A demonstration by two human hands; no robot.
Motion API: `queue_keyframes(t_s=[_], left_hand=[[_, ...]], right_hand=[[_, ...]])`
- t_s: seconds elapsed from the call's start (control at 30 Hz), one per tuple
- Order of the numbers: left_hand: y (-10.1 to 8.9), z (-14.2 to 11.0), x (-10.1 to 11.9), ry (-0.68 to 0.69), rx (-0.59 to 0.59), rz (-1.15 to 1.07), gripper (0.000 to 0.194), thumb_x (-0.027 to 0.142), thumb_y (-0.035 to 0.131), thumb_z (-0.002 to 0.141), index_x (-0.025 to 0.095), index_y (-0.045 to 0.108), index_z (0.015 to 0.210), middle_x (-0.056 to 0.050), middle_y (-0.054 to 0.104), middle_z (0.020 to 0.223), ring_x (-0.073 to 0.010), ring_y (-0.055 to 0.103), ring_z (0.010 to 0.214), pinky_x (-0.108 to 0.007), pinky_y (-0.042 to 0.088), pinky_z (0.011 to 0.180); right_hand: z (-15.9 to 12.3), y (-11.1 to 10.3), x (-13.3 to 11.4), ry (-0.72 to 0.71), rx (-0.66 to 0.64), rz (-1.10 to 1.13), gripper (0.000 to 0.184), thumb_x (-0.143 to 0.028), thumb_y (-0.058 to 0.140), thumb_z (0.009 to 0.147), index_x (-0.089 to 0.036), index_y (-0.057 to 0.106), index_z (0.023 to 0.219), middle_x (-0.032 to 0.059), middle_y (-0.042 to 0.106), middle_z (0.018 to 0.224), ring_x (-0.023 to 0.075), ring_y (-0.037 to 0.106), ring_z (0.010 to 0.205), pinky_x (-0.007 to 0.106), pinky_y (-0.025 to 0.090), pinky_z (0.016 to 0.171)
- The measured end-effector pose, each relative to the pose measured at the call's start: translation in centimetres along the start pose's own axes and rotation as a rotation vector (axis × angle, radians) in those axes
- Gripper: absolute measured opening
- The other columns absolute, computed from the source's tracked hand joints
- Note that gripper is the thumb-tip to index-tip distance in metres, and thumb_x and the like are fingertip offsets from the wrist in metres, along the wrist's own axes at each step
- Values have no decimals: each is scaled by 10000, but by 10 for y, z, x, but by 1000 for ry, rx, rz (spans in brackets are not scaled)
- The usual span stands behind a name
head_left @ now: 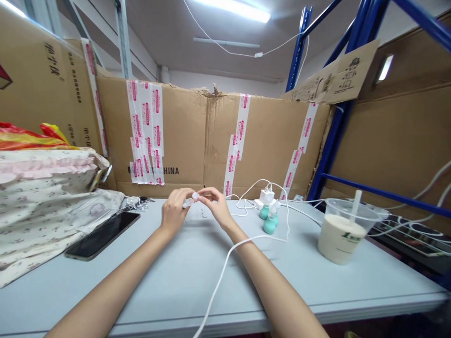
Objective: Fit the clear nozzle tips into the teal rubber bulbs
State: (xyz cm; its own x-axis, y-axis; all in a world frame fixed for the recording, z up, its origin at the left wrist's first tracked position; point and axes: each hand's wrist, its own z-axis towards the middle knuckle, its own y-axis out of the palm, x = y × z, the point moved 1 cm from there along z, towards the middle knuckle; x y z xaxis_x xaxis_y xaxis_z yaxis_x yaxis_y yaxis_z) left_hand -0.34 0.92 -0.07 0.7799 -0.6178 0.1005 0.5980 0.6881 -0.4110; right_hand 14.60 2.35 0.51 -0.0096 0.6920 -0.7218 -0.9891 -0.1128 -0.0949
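Observation:
My left hand (pixel 174 210) is closed on a small translucent plastic piece (pixel 188 203) above the back middle of the table. Close beside it, the fingertips of my right hand (pixel 215 203) pinch a small round whitish part (pixel 195 195). Whether the two parts are joined cannot be made out. Some tiny clear bits (pixel 203 213) lie on the table just below the hands. To the right stand several little teal bottles (pixel 269 225) with clear tops, apart from my hands.
A white charger (pixel 267 195) with looping white cable (pixel 225 272) sits behind the bottles; the cable crosses my right forearm. A drink cup with a straw (pixel 340 237) stands right. Left are a phone (pixel 102 235), keys (pixel 136 203) and a floral cloth bag (pixel 45 206). Cardboard (pixel 186 126) walls the back.

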Motion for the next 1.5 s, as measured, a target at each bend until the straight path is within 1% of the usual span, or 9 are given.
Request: queue_keyframes(t_s=[0.17, 0.33, 0.47, 0.7, 0.83, 0.93, 1.1, 1.33, 1.5], left_hand=[[4, -4, -6, -65, -134, 120, 213, 363, 468, 854, 216, 580, 959, -29, 654, 851, -178, 585, 750, -261, 385, 640], [6, -6, -6, -59, -157, 155, 202, 357, 467, 855, 216, 598, 915, -24, 624, 779, -173, 576, 710, -253, 368, 618], [6, -6, -6, -8, -136, 158, 211, 312, 436, 872, 203, 611, 919, -30, 628, 773, -179, 569, 724, -261, 364, 620], [6, -7, -7, 33, -25, 114, 236, 301, 421, 878, 188, 622, 927, -39, 650, 785, -175, 562, 724, -269, 380, 645], [6, -9, -8, 63, -36, 149, 259, 305, 405, 882, 182, 631, 915, -46, 662, 787, -181, 561, 723, -280, 379, 643], [7, -11, -7, 84, -65, 185, 261, 304, 409, 879, 176, 633, 919, -49, 670, 785, -188, 561, 723, -287, 372, 627], [9, -13, -5, 61, -60, 187, 262, 288, 404, 879, 179, 636, 932, -54, 676, 804, -188, 567, 725, -288, 378, 629], [10, -13, -8, 24, -44, 161, 309, 357, 391, 882, 184, 638, 945, -69, 675, 814, -190, 577, 733, -286, 390, 630], [11, -15, -8, 12, -49, 171, 279, 342, 414, 876, 193, 640, 949, -56, 678, 802, -190, 576, 725, -286, 386, 626]], right_hand=[[-8, 1, -4, -147, 63, -365, 122, -284, 576, 795, -226, 650, 873, 16, 625, 874, 133, 580, 743, 259, 427, 715], [-11, -1, -7, -205, 27, -605, 112, -256, 559, 821, -242, 665, 857, 7, 639, 874, 132, 578, 751, 279, 373, 754], [-10, 1, -11, -186, 53, -581, 94, -256, 573, 811, -210, 644, 769, -6, 633, 788, 122, 564, 703, 265, 371, 724], [-12, 7, -15, -156, 113, -536, 143, -316, 547, 826, -217, 644, 792, 7, 645, 836, 135, 562, 740, 287, 373, 767], [-9, 6, -7, -96, 105, -527, 108, -303, 578, 799, -225, 646, 767, 3, 654, 822, 160, 540, 814, 290, 378, 762], [-7, 5, 1, -79, 85, -477, 70, -267, 599, 776, -218, 646, 757, -8, 656, 786, 150, 529, 767, 274, 385, 729], [-11, 6, 5, -63, 170, -407, 114, -280, 584, 779, -202, 643, 722, 3, 649, 749, 147, 531, 745, 271, 392, 729], [-24, 19, 4, -86, 236, -439, 186, -287, 540, 826, -249, 659, 963, 29, 618, 1040, 169, 518, 978, 330, 342, 892], [-26, 22, 8, -75, 293, -402, 146, -292, 582, 794, -253, 698, 873, 31, 650, 954, 179, 539, 947, 335, 365, 891]])
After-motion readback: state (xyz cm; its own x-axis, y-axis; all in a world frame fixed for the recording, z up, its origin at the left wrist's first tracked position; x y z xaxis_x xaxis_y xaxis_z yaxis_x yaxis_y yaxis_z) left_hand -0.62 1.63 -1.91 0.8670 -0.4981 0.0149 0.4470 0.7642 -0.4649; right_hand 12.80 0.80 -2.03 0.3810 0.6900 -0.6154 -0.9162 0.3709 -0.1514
